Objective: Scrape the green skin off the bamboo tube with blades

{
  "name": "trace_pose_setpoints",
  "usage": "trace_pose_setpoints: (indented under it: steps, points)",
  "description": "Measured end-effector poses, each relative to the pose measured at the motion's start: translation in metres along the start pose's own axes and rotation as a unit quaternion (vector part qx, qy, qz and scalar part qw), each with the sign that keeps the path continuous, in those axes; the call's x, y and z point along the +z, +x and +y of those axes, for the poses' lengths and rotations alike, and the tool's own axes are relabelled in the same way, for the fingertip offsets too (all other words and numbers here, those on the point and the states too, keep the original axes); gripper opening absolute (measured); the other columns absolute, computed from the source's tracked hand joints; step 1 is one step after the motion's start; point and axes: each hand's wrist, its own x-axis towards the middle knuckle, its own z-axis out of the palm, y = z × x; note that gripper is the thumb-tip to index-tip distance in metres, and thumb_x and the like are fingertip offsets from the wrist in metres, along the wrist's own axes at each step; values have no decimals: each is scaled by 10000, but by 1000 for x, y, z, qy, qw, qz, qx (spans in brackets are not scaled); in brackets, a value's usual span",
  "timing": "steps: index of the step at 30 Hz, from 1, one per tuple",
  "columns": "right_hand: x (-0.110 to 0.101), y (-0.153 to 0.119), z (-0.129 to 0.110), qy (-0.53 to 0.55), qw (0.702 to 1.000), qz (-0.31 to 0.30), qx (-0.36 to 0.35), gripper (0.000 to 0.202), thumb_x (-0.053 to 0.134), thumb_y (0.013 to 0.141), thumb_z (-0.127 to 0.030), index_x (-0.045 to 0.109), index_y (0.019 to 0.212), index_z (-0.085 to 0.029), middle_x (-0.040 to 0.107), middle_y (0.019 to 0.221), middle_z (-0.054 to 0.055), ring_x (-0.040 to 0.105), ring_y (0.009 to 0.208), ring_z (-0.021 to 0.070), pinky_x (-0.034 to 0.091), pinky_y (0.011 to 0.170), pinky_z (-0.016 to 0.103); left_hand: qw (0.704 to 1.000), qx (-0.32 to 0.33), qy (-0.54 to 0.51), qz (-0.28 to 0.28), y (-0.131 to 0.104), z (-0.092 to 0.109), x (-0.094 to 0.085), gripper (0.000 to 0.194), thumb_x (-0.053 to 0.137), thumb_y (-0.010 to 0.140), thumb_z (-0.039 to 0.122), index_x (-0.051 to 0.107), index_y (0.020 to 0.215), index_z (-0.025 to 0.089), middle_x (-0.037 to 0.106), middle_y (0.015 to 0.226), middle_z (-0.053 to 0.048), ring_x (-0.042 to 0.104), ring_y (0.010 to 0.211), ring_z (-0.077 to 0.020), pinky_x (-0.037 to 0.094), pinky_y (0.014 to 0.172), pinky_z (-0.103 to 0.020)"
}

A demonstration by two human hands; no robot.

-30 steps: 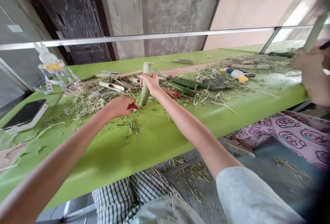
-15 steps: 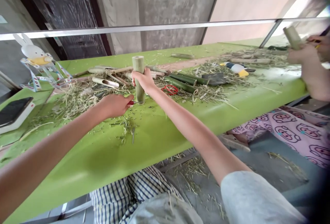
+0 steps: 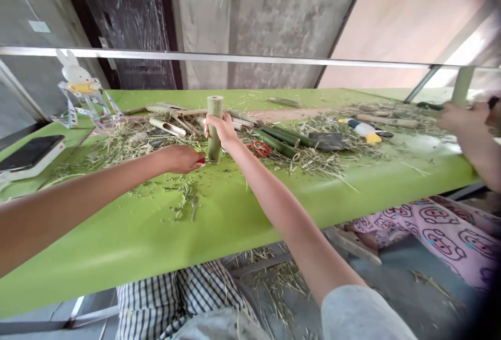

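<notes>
A pale green bamboo tube stands upright on the green table, its open end up. My right hand is wrapped round its upper half. My left hand is closed on a small red-handled tool; the thin tip of the tool is at the foot of the tube, on its left side. Small green shavings lie on the table just in front of the tube.
Behind lie split bamboo, green bamboo tubes, red-handled scissors and shavings. A rabbit figure and a phone on a white box are at left. At right, another person's hands hold bamboo.
The camera view has shifted, so the table scene sits slightly lower and to the right. My hands keep their holds at the tube. The other person's bamboo piece is more upright.
</notes>
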Motion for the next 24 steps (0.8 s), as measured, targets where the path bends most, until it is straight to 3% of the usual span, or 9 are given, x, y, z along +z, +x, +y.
trace_pose_setpoints:
  steps: [7,13,17,24]
  points:
    - [-4,-1,1,13,1000,-19,5,59,527,641,-194,484,601,-188,461,436,-55,439,383,85,383,414,227,999,-15,-23,-41,-1,10,-12,414,283,878,393,532,1104,152,628,888,-109,557,690,-169,387,596,-275]
    - [3,2,5,-16,1000,-5,-1,129,512,621,-165,460,504,-181,445,402,-48,434,369,80,378,405,221,996,-28,-50,-71,4,17,-8,419,308,871,397,585,1035,130,643,898,-132,577,656,-185,408,597,-296]
    - [5,1,2,-20,1000,4,-3,132,506,616,-161,467,491,-177,458,404,-41,447,372,87,393,418,231,997,-36,-50,-53,-1,19,-4,381,314,883,346,564,1062,122,649,869,-132,578,639,-176,396,588,-278]
    - [7,-2,-3,-39,998,44,9,131,504,602,-194,448,484,-180,440,386,-46,441,368,84,384,416,223,998,-51,41,-19,-13,8,-16,405,344,867,359,572,1087,105,658,806,-131,569,629,-178,384,593,-274]
